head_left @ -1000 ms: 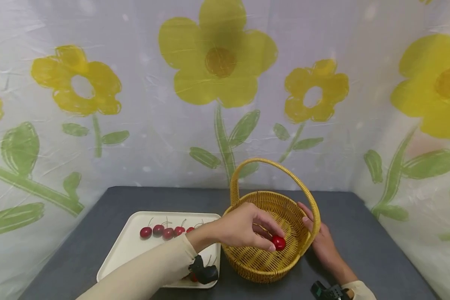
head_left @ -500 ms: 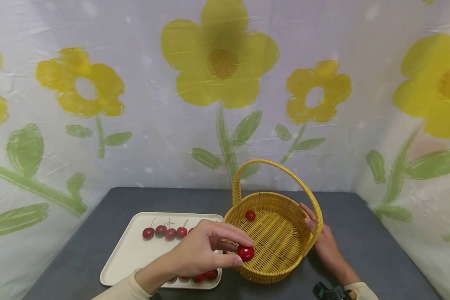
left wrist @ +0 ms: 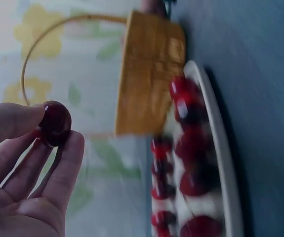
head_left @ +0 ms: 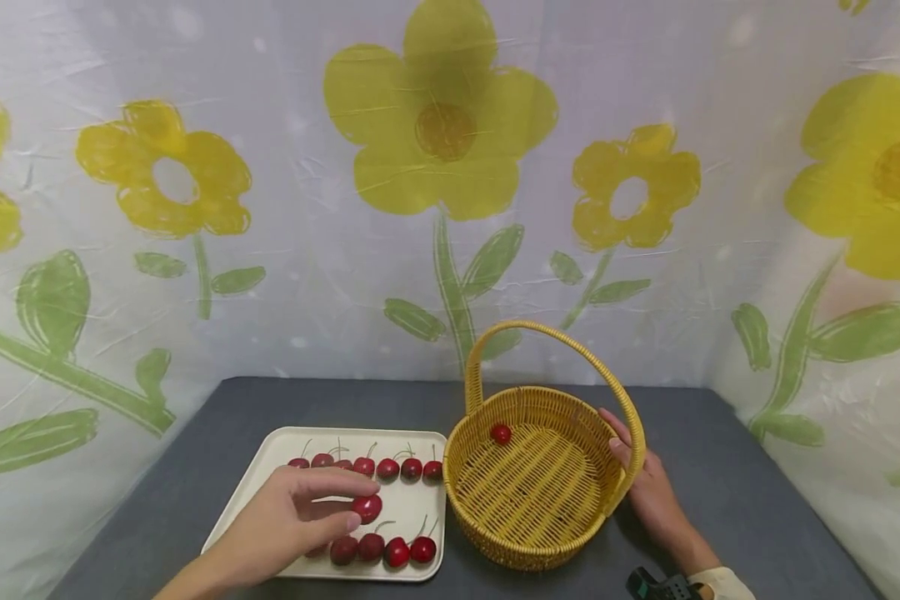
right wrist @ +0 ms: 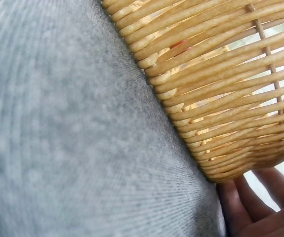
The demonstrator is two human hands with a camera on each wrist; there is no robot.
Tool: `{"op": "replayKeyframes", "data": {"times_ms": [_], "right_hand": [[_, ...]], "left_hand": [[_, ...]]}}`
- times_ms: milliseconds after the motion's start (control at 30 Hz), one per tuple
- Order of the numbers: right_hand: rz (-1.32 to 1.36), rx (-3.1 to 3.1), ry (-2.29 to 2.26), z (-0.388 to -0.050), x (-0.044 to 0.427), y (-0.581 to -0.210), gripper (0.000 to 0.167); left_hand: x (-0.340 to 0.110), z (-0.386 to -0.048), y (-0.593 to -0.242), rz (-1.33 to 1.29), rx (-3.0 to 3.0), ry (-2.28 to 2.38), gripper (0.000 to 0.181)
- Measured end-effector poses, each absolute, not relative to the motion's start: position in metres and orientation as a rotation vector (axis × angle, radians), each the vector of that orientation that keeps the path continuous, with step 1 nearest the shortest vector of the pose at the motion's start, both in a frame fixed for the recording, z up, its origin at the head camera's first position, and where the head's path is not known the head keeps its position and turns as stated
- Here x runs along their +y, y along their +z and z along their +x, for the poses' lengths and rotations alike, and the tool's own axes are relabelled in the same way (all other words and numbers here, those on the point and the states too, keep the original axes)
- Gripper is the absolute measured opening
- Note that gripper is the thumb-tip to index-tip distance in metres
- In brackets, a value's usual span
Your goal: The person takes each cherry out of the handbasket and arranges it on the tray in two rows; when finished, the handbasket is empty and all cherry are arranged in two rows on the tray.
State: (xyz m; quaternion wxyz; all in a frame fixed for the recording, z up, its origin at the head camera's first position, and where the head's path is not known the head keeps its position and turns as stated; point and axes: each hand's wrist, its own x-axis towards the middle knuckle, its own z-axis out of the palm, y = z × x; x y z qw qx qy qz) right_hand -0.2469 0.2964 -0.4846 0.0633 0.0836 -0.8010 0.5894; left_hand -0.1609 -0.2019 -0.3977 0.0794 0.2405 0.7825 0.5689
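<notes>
My left hand [head_left: 281,517] pinches a dark red cherry [head_left: 367,507] between thumb and fingers, above a cream tray [head_left: 258,482]. In the left wrist view, the held cherry [left wrist: 56,123] is apart from the tray's fruit. Cherries with stems lie on the tray in a back row [head_left: 387,469] and a front row [head_left: 397,552], partly hidden by my left hand. My right hand [head_left: 654,492] holds the right side of a yellow woven basket [head_left: 495,533], thumb at the rim. Its fingers [right wrist: 253,202] lie against the outer wall. One cherry [head_left: 501,433] sits inside the basket.
The basket's tall arched handle [head_left: 547,330] rises over its opening. Tray and basket stand side by side on a dark grey table [head_left: 375,402]. Behind the table hangs a pale cloth [head_left: 307,317] printed with yellow flowers.
My left hand has moved left from over the basket to over the tray, keeping its cherry. The basket's inner cherry, hidden at first, has come into sight. My right hand stays at the basket.
</notes>
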Motion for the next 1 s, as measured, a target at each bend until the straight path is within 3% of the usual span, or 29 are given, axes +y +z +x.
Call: {"op": "replayKeyframes", "data": {"times_ms": [433, 1000], "right_hand": [[0.243, -2.421, 1.784, -0.246, 0.3, -0.486, 0.056], [0.255, -2.43, 1.785, -0.247, 0.297, -0.487, 0.055]], "left_hand": [[-0.285, -0.16, -0.439, 0.478, 2.446, 1.556, 0.037], [-0.294, -0.156, -0.473, 0.533, 2.722, 1.22, 0.02]]}}
